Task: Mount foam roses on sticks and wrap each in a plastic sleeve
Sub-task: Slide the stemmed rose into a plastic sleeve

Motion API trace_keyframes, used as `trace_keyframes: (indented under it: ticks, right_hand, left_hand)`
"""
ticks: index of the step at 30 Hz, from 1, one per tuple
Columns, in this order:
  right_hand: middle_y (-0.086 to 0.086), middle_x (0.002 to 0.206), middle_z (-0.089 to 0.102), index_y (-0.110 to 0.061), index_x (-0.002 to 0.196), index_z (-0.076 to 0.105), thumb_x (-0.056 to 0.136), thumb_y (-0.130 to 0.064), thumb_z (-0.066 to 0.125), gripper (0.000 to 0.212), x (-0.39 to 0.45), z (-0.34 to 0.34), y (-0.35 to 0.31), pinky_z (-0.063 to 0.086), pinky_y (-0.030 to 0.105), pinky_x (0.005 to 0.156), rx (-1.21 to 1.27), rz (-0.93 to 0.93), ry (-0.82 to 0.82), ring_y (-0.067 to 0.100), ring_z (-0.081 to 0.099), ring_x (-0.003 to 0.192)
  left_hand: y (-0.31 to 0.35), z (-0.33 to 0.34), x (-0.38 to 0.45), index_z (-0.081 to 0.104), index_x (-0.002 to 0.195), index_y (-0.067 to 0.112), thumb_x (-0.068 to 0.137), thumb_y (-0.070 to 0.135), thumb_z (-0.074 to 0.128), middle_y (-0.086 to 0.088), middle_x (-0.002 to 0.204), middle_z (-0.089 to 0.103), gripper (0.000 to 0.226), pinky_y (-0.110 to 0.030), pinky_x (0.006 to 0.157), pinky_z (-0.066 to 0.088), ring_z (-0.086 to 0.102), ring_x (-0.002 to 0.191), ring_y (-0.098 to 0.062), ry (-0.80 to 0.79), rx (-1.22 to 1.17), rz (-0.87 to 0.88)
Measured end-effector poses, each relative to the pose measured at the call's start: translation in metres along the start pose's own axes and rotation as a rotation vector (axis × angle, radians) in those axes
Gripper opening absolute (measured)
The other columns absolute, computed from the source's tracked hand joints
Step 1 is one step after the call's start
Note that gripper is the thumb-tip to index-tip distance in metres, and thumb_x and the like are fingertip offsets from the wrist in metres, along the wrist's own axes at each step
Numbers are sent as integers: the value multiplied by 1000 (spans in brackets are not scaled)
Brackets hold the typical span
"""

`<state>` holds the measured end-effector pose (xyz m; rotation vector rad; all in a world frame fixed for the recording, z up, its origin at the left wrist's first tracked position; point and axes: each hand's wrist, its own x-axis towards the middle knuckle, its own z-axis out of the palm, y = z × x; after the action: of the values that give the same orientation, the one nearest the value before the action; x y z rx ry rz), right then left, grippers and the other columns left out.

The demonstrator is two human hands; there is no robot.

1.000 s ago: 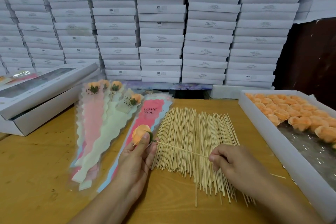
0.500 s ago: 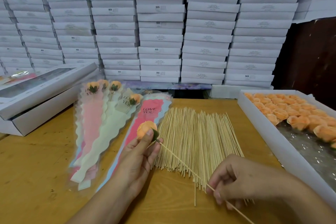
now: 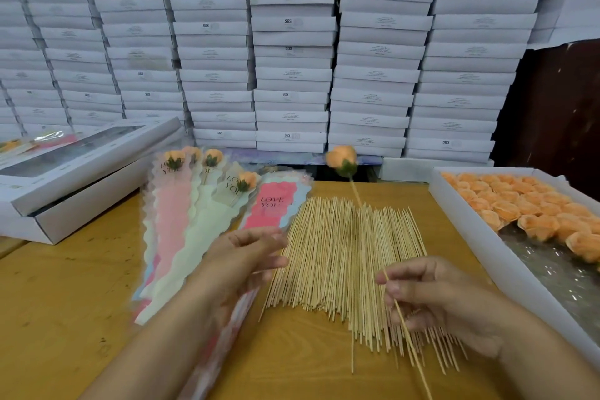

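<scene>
While right hand (image 3: 448, 299) pinches stick (image 3: 402, 318), tray (image 3: 487, 237) holds orange roses (image 3: 526, 204).

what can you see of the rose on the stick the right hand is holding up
The mounted rose is a peach-orange foam bud with a dark green calyx beneath, slightly blurred. It sits on the tip of a thin pale wooden stick that tilts up and away over the pile of loose sticks. The right hand pinches the stick low down; its bottom end pokes out below the hand. The left hand does not touch it.
</scene>
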<state>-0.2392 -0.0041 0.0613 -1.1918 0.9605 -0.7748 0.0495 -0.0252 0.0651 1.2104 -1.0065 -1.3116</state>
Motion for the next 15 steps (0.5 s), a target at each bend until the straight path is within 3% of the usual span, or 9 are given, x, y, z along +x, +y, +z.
trace_keyframes:
  ticks: [3,5,8,11,15]
  right_hand:
    - [16,77,68,-2,90,79,65,-8,79,26,5,-3,1,58,26,48,122,-34,121,24,68,61]
    - [16,77,68,1,97,75,68,-6,76,30,6,-5,1,58,26,48,142,-42,156,23,69,61]
    - [16,78,68,3,104,72,71,-5,74,34,8,-6,2,58,26,49,144,-46,182,23,68,61]
    - [16,78,67,3,102,72,70,-6,75,34,9,-8,4,58,26,49,144,-48,185,23,69,62]
    - [16,78,67,3,101,73,69,-7,76,33,10,-10,4,57,26,49,141,-53,182,23,68,62]
  left_hand:
    - [10,-14,20,76,82,15,87,7,75,-4,78,74,9,-14,47,46,65,57,-6,130,398,156]
    - [10,-23,38,74,80,11,87,6,74,-6,77,72,9,-21,54,47,63,61,-12,214,583,197]
    - [4,-38,67,73,81,5,88,20,75,-13,78,72,17,-30,62,44,60,65,-20,262,868,184]
    - [-4,-47,87,68,90,3,85,40,76,-14,86,72,38,-36,66,47,62,72,-23,258,1063,103]
    - [-13,-48,99,57,83,13,76,52,81,-2,80,63,47,-30,55,37,58,72,-17,238,1139,36]
